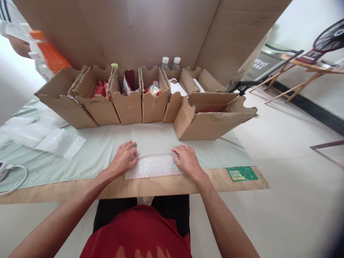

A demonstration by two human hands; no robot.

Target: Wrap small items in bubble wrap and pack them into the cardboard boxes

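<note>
A sheet of bubble wrap (154,166) lies flat at the table's front edge, between my two hands. My left hand (125,156) pinches its upper left corner, fingers curled together. At the upper right corner, my right hand (186,159) has its fingers closed on the same sheet. The wrap's lower part rests on the bare wooden edge, its upper part on the pale green cloth (102,147).
Cardboard bins (128,109) with packets stand in a row behind; another bin (206,125) sits angled at right. More bubble wrap (61,141) lies left, near a white cable (23,181). A green card (242,173) is at the right edge. A person's arm (18,46) shows upper left.
</note>
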